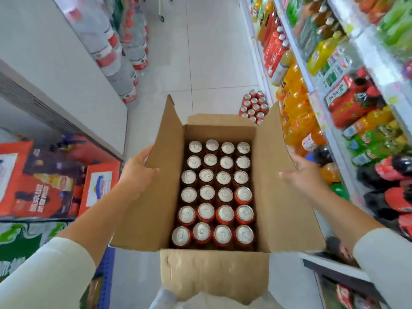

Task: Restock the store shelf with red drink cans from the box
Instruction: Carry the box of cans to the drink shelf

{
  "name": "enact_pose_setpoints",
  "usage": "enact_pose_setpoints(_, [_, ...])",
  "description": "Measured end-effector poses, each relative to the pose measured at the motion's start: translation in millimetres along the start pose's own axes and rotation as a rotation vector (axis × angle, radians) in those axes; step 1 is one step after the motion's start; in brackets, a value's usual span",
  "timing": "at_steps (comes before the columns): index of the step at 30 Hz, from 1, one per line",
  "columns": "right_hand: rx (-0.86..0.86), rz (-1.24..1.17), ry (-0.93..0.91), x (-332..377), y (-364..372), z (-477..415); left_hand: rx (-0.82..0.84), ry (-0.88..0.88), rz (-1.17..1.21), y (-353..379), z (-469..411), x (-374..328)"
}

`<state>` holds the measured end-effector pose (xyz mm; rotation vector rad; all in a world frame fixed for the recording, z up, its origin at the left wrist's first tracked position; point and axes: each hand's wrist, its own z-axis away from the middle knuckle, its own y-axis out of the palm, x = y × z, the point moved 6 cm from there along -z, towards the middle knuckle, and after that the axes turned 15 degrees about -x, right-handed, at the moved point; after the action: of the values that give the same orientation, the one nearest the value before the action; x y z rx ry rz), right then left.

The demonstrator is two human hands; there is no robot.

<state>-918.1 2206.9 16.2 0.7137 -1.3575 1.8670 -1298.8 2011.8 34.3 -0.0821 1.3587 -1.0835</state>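
Both hands [138, 172] spread box [214, 277] flaps over 24 cans [217, 192].

The head view looks steeply down, close over the open box [219, 275], along the aisle floor [207, 52].

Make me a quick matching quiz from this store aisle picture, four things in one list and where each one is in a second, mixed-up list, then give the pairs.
Things:
1. Silver-topped red drink cans
2. Left hand
3. Shrink-wrapped pack of red cans
4. Orange soda bottles

Places:
A. On the floor beyond the brown cardboard box
B. On the right-hand shelf
C. Gripping the box's left flap
D. Upright in rows inside the box

Pairs: 1-D, 2-C, 3-A, 4-B
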Motion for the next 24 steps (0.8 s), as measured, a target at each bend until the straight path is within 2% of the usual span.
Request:
enact_pose_setpoints(6, [-0.031,0.061,-0.044,96.5,40.1,-160.2,0.024,-0.080,0.001,38.2,-164.3,-80.6])
enact_pose_setpoints(15, [-0.112,0.049,-0.038,223.0,93.5,-394.3,0.044,-0.014,0.000,107.7,-422.4,-225.5])
enact_pose_setpoints(24, [-0.136,-0.049,0.031,325.7,134.0,-616.0,0.089,0.058,-0.018,183.0,-632.5,-388.4])
